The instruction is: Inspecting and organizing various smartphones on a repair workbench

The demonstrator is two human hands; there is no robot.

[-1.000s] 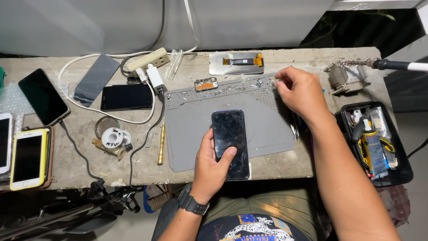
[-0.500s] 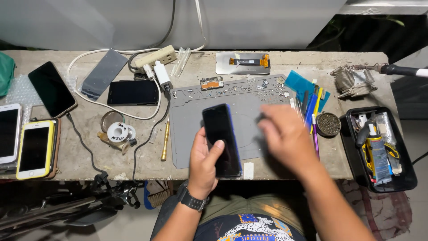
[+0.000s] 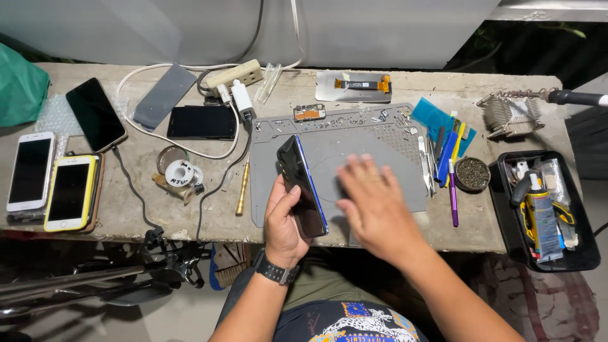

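Note:
My left hand (image 3: 283,221) grips a dark smartphone (image 3: 301,185) with a blue edge, tilted on its side above the grey work mat (image 3: 354,142). A black watch sits on that wrist. My right hand (image 3: 373,202) hovers flat beside the phone, fingers spread, palm down over the mat, holding nothing. Small screws and parts lie scattered along the mat's far edge.
Several phones lie at the left (image 3: 68,192), one black phone (image 3: 201,121) near a power strip (image 3: 233,76). Tweezers and coloured pry tools (image 3: 447,155) lie right of the mat, beside a round tin (image 3: 472,173), a black tool tray (image 3: 544,209) and a soldering iron stand (image 3: 510,114).
My right hand came back from the mat's far right corner to beside the phone. The left hand has tilted the phone up onto its edge.

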